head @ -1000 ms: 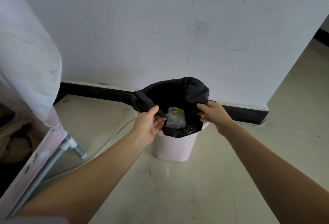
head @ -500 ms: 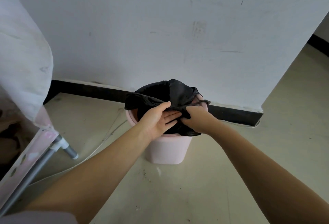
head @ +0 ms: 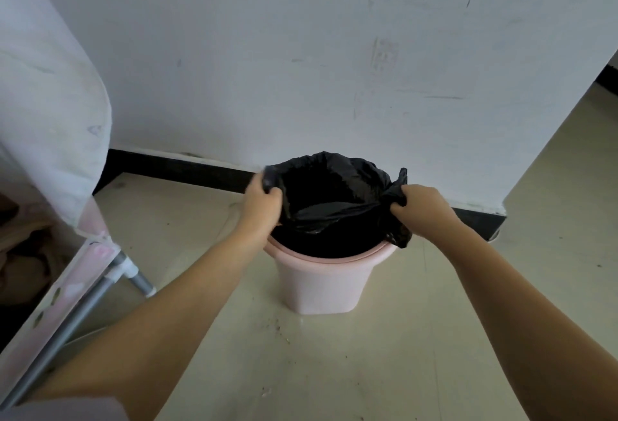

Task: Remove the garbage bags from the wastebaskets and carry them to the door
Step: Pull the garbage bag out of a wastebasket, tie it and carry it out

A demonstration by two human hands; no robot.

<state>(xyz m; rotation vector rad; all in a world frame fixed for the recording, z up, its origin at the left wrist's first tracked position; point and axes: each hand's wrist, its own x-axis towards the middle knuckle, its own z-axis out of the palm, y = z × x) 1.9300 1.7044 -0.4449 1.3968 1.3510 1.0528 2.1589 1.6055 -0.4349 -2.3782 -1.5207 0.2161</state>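
Black garbage bag (head: pixel 334 193) inside pink wastebasket (head: pixel 321 283), stretched between both hands: left hand (head: pixel 262 201) fisted on left rim edge, right hand (head: pixel 419 208) clenched on right rim edge.

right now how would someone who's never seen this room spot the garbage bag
Find the white wall with its black baseboard; a pink wastebasket stands on the floor before it. The garbage bag is the black plastic lining it, its rim gripped by the left hand and right hand, the only black crumpled thing there.
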